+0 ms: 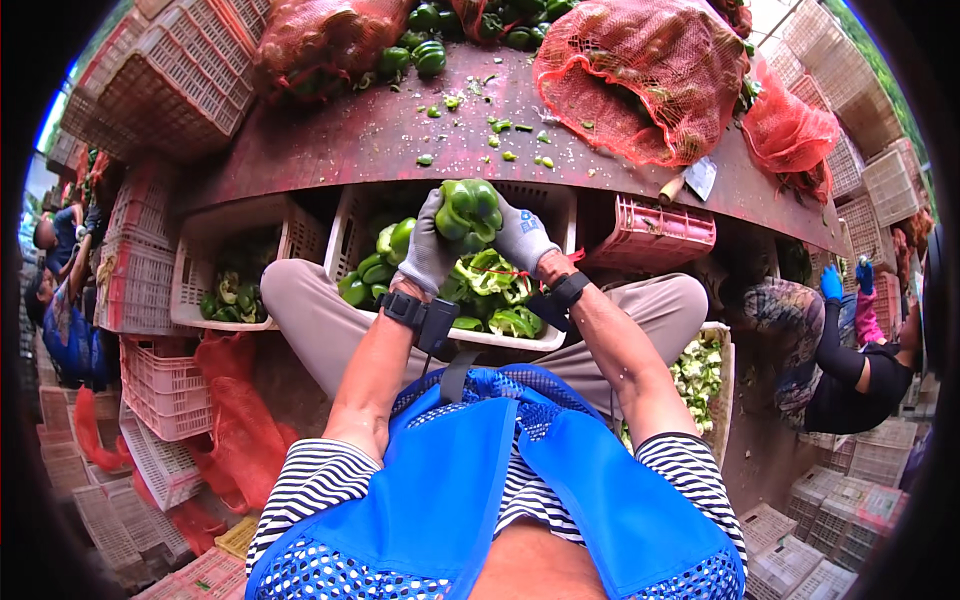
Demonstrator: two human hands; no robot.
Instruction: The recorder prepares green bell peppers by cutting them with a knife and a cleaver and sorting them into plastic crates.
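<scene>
Between my two gloved hands, a green bell pepper (468, 212) is held above a white crate (343, 232) that stands between my knees. My left hand (428, 245), in a grey glove, grips the pepper's left side. On its other side, my right hand (524, 238) in a matching glove has its fingers closed round it. Below the hands, the crate holds cut and opened green pepper pieces (490, 280) and several whole-looking peppers (375, 270) to the left. The fingertips behind the pepper are partly hidden.
Ahead, a dark red table (300, 140) carries pepper scraps, red mesh sacks (640, 75) and a knife (690, 182) at its edge. A pink crate (655, 235) sits right of mine; a crate of white-green cores (700, 385) is by my right thigh. Co-workers (860, 370) sit at both sides.
</scene>
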